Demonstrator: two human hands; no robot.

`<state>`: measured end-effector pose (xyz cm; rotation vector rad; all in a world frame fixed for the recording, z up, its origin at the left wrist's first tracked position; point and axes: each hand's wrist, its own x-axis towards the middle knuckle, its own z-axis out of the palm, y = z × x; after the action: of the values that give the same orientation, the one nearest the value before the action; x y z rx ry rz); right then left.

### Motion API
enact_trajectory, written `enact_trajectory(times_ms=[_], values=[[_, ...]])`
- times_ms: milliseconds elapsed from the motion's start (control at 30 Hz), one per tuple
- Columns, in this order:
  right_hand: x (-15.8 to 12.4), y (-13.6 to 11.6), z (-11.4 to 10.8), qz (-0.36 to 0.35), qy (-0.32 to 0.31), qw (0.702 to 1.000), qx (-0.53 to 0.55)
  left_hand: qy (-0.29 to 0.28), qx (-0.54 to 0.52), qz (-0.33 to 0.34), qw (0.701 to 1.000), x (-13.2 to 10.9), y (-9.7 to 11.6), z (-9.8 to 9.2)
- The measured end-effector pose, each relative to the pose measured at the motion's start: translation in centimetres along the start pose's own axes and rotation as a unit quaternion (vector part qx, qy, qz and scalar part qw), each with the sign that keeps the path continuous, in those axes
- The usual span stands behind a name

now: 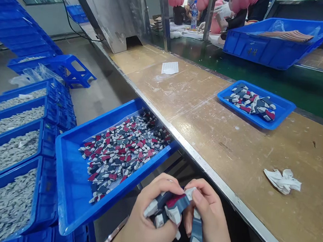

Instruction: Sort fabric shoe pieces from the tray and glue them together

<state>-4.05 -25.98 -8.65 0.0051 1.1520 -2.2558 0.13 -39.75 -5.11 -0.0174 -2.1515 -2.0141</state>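
My left hand (150, 218) and my right hand (208, 219) are close together low in the view, pinching a cluster of navy, white and red shaped pieces (169, 208). A navy strip with a white tip (196, 235) hangs from my right hand's fingers. Just left of my hands, a shallow blue tray (69, 173) tilts against the table edge. A heap of similar pieces (122, 151) lies in it on clear plastic. A smaller blue tray (263, 122) on the table holds more of them.
Blue bins of grey-white pieces (7, 171) are stacked at my left. A crumpled white cloth (283, 181) and a paper sheet (170, 67) lie on the worn table (232, 150), which has a metal edge. Beyond stand a large blue crate (258, 50) and co-workers.
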Motion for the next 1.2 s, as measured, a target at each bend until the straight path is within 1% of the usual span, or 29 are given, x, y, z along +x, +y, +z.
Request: enact_trajectory(times_ms=[33, 67, 133, 167, 233, 300, 333, 367, 400, 433, 500, 533, 567, 600, 667, 733, 867, 1033, 1133, 1200], values=[[0.0, 0.1, 0.2, 0.011, 0.016, 1.000, 0.015, -0.005, -0.064, -0.044, 0.997, 0.0, -0.4, 0.0], [0.1, 0.2, 0.3, 0.017, 0.037, 0.999, 0.028, -0.008, -0.134, -0.097, 0.986, 0.0, -0.8, 0.0], [0.1, 0.2, 0.5, 0.010, 0.086, 0.996, 0.036, -0.003, -0.270, -0.191, 0.944, 0.0, -1.3, -0.1], [0.1, 0.2, 0.6, -0.001, 0.105, 0.994, 0.029, 0.007, -0.321, -0.225, 0.920, 0.1, -1.5, -0.1], [-0.1, -0.1, 0.4, -0.018, 0.119, 0.993, -0.001, 0.023, -0.386, -0.263, 0.884, 0.4, -1.6, -0.3], [-0.4, -0.5, 0.2, -0.022, 0.110, 0.993, -0.049, 0.032, -0.408, -0.288, 0.865, 0.7, -1.6, -0.5], [-0.6, -0.7, 0.1, -0.024, 0.098, 0.992, -0.081, 0.036, -0.407, -0.299, 0.862, 0.9, -1.6, -0.6], [-0.8, -0.8, -0.1, -0.033, 0.075, 0.989, -0.126, 0.041, -0.400, -0.306, 0.863, 1.1, -1.6, -0.6], [-1.0, -0.9, -0.2, -0.058, 0.044, 0.981, -0.181, 0.048, -0.388, -0.308, 0.867, 1.2, -1.7, -0.6], [-1.1, -1.0, -0.3, -0.096, 0.012, 0.965, -0.242, 0.055, -0.374, -0.306, 0.874, 1.3, -1.8, -0.5], [-1.2, -0.9, -0.5, -0.189, -0.045, 0.913, -0.359, 0.067, -0.341, -0.294, 0.891, 1.3, -1.9, -0.3], [-1.2, -0.7, -0.5, -0.227, -0.062, 0.885, -0.402, 0.074, -0.324, -0.286, 0.899, 1.3, -1.9, -0.1], [-1.1, -0.6, -0.6, -0.250, -0.069, 0.864, -0.432, 0.080, -0.310, -0.280, 0.905, 1.2, -1.8, 0.0], [-1.0, -0.4, -0.6, -0.261, -0.071, 0.852, -0.449, 0.083, -0.300, -0.275, 0.910, 1.1, -1.8, 0.1], [-0.9, -0.1, -0.7, -0.269, -0.075, 0.846, -0.454, 0.076, -0.299, -0.264, 0.914, 0.9, -1.6, 0.3], [-0.7, 0.1, -0.8, -0.281, -0.067, 0.852, -0.436, 0.071, -0.320, -0.255, 0.910, 0.7, -1.3, 0.4], [-0.4, 0.5, -0.9, -0.318, -0.050, 0.859, -0.399, 0.081, -0.391, -0.260, 0.879, 0.4, -0.9, 0.7], [-0.5, 2.0, -1.3, -0.374, -0.010, 0.851, -0.369, 0.116, -0.445, -0.260, 0.849, 0.0, -0.4, 0.9], [-0.9, 3.2, -1.9, -0.395, -0.001, 0.840, -0.373, 0.108, -0.481, -0.277, 0.825, -0.2, -0.3, 0.6], [-1.2, 3.7, -2.2, -0.415, 0.003, 0.825, -0.385, 0.104, -0.491, -0.281, 0.818, -0.3, -0.2, 0.5]])
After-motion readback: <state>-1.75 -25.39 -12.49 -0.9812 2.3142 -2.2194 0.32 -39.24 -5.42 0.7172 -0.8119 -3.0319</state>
